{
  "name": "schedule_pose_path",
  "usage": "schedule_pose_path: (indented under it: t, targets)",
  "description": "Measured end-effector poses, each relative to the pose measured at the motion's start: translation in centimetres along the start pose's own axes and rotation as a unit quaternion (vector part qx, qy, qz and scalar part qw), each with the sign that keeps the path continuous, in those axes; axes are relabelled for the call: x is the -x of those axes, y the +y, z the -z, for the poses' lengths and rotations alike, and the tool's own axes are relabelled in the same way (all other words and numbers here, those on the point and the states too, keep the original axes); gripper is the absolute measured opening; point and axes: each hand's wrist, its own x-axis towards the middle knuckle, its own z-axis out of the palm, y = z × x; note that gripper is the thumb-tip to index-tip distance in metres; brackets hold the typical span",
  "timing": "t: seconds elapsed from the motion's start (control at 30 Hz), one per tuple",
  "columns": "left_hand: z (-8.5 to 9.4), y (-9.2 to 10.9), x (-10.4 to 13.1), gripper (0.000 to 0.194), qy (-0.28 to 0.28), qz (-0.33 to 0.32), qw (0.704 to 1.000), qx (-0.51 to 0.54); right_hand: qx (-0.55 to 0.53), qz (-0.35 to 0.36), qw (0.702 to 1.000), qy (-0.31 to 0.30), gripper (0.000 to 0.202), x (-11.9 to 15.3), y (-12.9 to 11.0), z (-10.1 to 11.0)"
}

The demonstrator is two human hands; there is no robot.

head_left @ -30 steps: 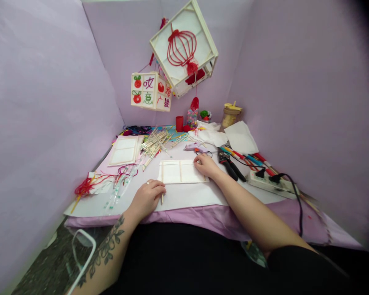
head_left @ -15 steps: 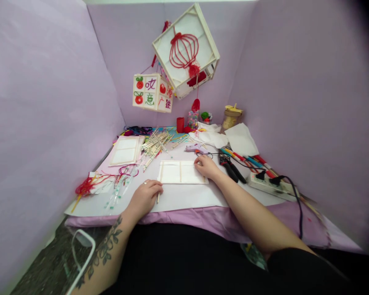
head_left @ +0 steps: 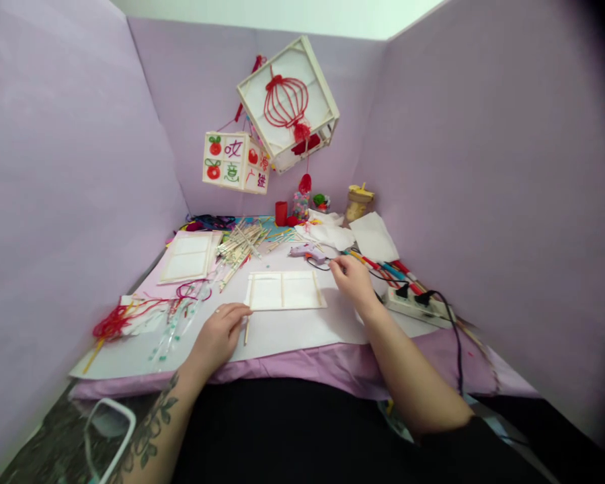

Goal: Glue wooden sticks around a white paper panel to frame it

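Note:
A flat white panel framed with thin wooden sticks (head_left: 283,290) lies before me, split by one crossbar. My left hand (head_left: 220,334) is at its lower left corner, fingers together, with a short wooden stick (head_left: 247,332) poking out below the fingertips. How firmly they grip it is hard to see. To the right of the panel, apart from it, hovers my right hand (head_left: 353,279), fingers curled into a pinch. Whatever sits in that pinch is too small to name. Just beyond it rests a lilac glue gun (head_left: 305,251). My right hand and forearm largely hide the black-handled pliers.
A pile of wooden sticks (head_left: 243,243) and a second framed panel (head_left: 187,257) lie at the back left. Red yarn (head_left: 111,324) is at the left edge. A power strip (head_left: 418,306) with cables stands right. Two decorated box lanterns (head_left: 288,104) hang above the table.
My right hand has left the panel's right end and moved right, over the pliers. My left hand stays at the panel's corner by the stick. The whole view has shifted somewhat.

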Motion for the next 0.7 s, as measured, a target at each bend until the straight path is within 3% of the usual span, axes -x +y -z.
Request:
schedule_pose_path:
  t: [0.1, 0.23, 0.47, 0.7]
  targets:
    - [-0.1, 0.0, 0.0, 0.025, 0.012, 0.003, 1.0, 0.005, 0.153, -0.052, 0.987, -0.015, 0.024, 2.4, 1.3, 2.0]
    - [-0.3, 0.1, 0.0, 0.024, 0.0, -0.004, 1.0, 0.005, 0.266, -0.083, 0.957, -0.078, 0.026, 4.3, 2.3, 2.4]
    - [-0.1, 0.6, 0.0, 0.025, -0.005, 0.003, 1.0, 0.009, 0.309, -0.067, 0.938, -0.145, 0.03, 4.1, 1.7, 1.0]
    - [-0.2, 0.5, 0.3, 0.025, 0.01, 0.026, 1.0, 0.009, 0.312, -0.023, 0.937, -0.155, 0.025, 7.7, 0.4, 2.8]
